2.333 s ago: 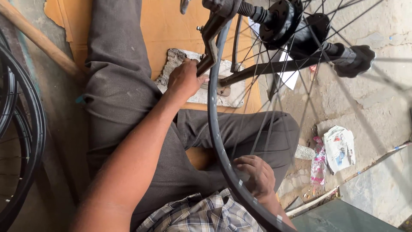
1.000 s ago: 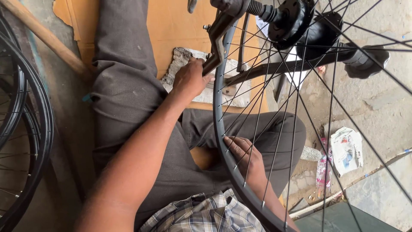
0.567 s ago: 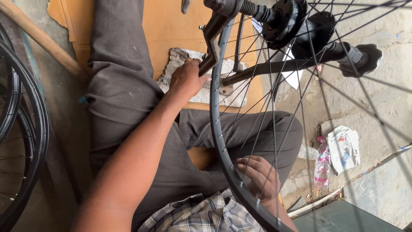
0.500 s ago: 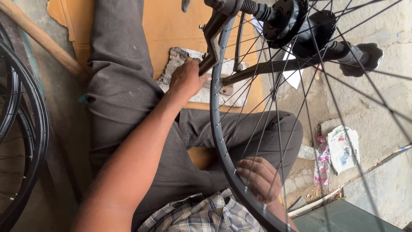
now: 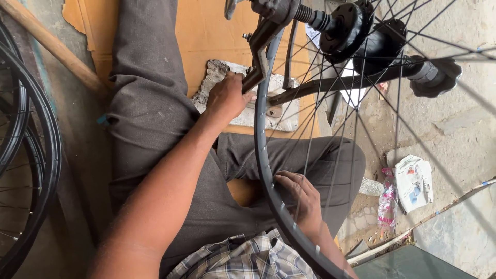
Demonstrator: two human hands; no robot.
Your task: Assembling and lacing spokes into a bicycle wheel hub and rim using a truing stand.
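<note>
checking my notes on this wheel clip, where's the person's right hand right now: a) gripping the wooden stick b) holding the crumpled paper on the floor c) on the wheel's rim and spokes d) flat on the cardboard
c: the right hand rests at the rim of the wheel with its fingers among the spokes, while the left hand grips the metal stand arm.

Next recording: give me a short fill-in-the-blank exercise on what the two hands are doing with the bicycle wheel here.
1. The left hand grips the metal ____ of the stand beside the rim.
2. The right hand rests among the wheel's ____.
3. Under the stand lies a sheet of brown ____.
4. The person's trousers are ____ in colour.

Missing words: arm; spokes; cardboard; grey
</note>
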